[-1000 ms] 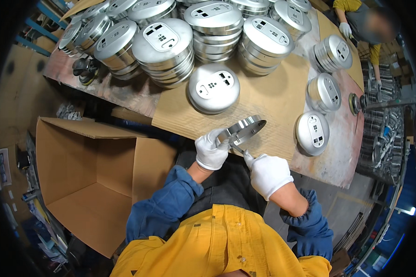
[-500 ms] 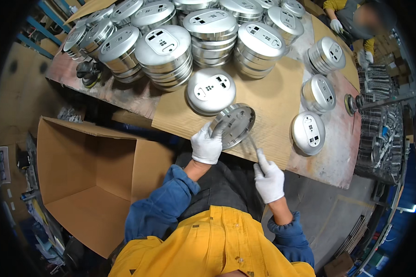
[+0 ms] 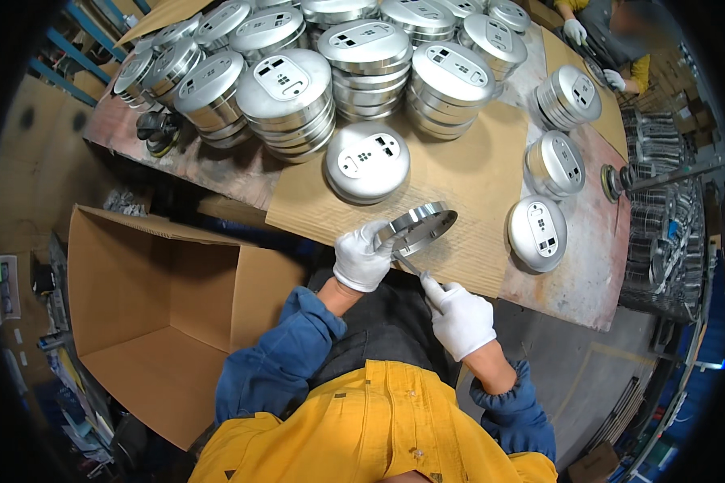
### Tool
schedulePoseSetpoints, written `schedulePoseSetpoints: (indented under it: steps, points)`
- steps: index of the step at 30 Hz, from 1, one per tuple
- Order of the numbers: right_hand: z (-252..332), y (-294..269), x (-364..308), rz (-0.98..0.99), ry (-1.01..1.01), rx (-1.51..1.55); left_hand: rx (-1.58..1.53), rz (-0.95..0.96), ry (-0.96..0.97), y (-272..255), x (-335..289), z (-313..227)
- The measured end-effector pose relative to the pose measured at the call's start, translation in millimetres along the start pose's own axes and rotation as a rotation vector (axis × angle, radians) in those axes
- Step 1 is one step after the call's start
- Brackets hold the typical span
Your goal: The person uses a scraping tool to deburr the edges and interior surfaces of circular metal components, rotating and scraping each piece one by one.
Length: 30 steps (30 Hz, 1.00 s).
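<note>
My left hand [image 3: 362, 256], in a white glove, grips a round silver metal cover [image 3: 415, 219] by its near left edge. It is tilted up above the cardboard sheet, its hollow inside partly showing. My right hand [image 3: 461, 320], gloved too, is closed round a thin, rod-like grey tool [image 3: 412, 266]; its exact kind I cannot make out. The tool's tip is at the cover's lower rim, close to my left fingers. Just beyond lies another domed silver cover [image 3: 367, 162], its oval recessed panel facing up.
Stacked silver covers [image 3: 284, 105] fill the far side of the table. Smaller stacks [image 3: 555, 164] stand at right, with a cover [image 3: 537, 233] nearer. An open cardboard box [image 3: 153, 282] is at my left. A power sander [image 3: 158, 134] rests on the left table edge. Another person works at far right.
My left hand has tipped the cover, so its inside shows less and its side wall more. My right hand has moved left, bringing the tool to the cover's lower rim.
</note>
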State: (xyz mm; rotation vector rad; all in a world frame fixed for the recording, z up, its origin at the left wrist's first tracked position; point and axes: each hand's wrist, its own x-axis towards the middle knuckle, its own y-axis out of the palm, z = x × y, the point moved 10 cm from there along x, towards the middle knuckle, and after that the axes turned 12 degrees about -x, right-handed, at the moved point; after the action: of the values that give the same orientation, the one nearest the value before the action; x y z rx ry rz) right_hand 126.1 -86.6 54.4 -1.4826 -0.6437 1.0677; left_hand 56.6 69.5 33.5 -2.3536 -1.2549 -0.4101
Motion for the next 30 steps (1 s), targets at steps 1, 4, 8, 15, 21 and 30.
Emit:
schedulePoseSetpoints:
  steps: [1,4,8,15,21,30]
  points:
    - [0,-1,1,0.0,-0.001,0.001,-0.001,0.005,0.018,0,0,-2]
    - [-1,-4,7,0.05,-0.018,-0.031,-0.034,0.012,0.036,1,-3,0]
    - [5,-5,18,0.14,-0.091,-0.055,-0.028,-0.006,0.124,-1,-6,-3]
    - [11,46,-11,-0.082,0.065,0.059,-0.051,-0.139,-0.249,-1,-17,34]
    - [1,59,-10,-0.21,0.109,0.222,-0.298,-0.164,-0.342,-16,-30,45]
    - [-5,56,-5,-0.093,0.026,0.074,0.253,0.611,-0.704,-15,38,24]
